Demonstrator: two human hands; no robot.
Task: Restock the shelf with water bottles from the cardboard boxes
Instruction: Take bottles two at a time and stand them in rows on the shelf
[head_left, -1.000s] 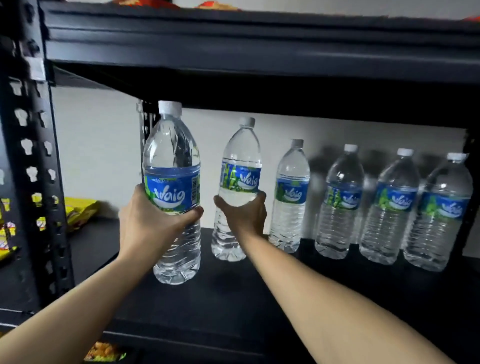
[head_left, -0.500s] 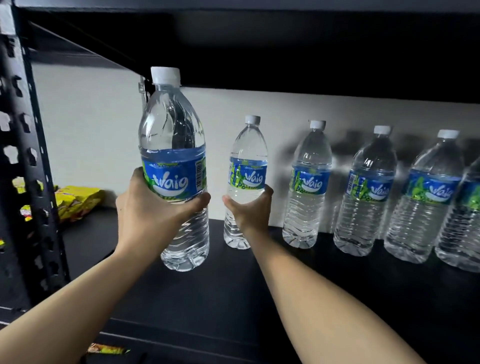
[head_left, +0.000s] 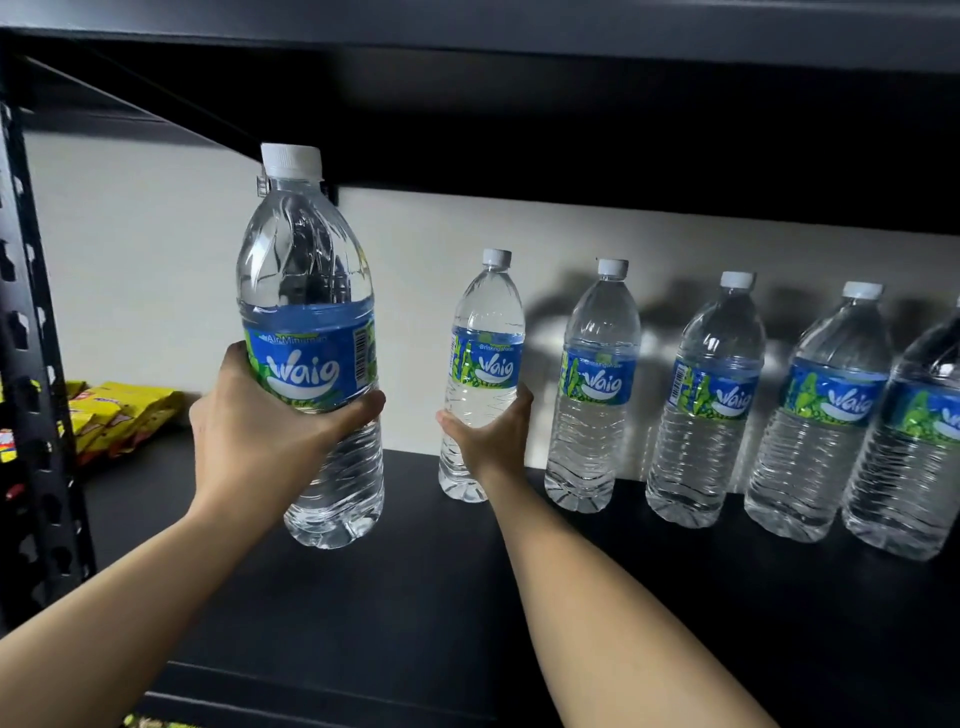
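a black shelf (head_left: 363, 597) is stretching across the whole view, with the dark underside of an upper shelf (head_left: 571, 104) hanging over it and a pale wall (head_left: 130, 260) showing behind. a perforated upright post (head_left: 31, 364) is running down the left edge.

two bare forearms are reaching in from below. the near bottle (head_left: 306, 270), the largest in view, is standing upright in front of the others and over the left part of the shelf; its blue and green label is facing the camera. whether its base is touching the board is not clear.

a row of bottles (head_left: 711, 400) is standing along the back wall on the right, four of them just beside one another, the last one cut off by the frame edge. the end bottle (head_left: 488, 322) is sitting at the left end of this row, upright, with its base seeming to rest on the shelf.

the left grip (head_left: 260, 441) is wrapping round the near bottle at the lower edge of its label, thumb across the front and fingers hidden behind. the right grip (head_left: 491, 436) is curling round the end bottle just under its label.

yellow packets (head_left: 119, 415) are lying on the shelf at far left, beside the post. white caps (head_left: 291, 158) are topping every bottle.
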